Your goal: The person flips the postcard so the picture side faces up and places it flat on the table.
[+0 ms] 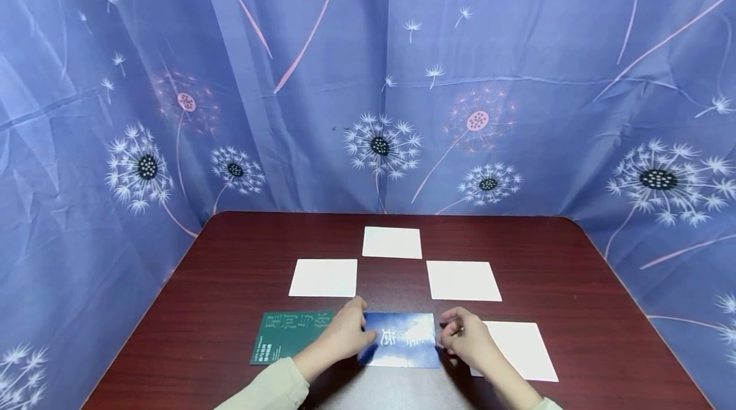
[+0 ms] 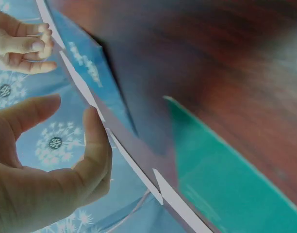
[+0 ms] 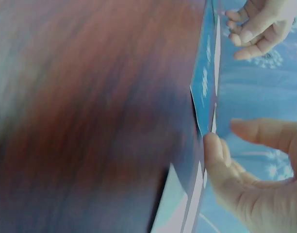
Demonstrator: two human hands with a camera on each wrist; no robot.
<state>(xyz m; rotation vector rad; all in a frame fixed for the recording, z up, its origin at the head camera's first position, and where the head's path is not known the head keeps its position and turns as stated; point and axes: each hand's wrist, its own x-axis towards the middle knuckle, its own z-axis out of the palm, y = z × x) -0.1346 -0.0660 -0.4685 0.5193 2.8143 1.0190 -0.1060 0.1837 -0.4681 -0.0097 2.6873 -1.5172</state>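
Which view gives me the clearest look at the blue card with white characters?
The head view: the blue card faces it most squarely, large white characters distinct, though the left hand covers part of its left edge. Both wrist views show it steeply slanted, those characters squeezed.

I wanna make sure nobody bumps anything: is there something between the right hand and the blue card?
No, nothing visible stands in between. The right hand is close beside the right edge of the blue card. The nearest white card lies on the hand's other side, out of the way.
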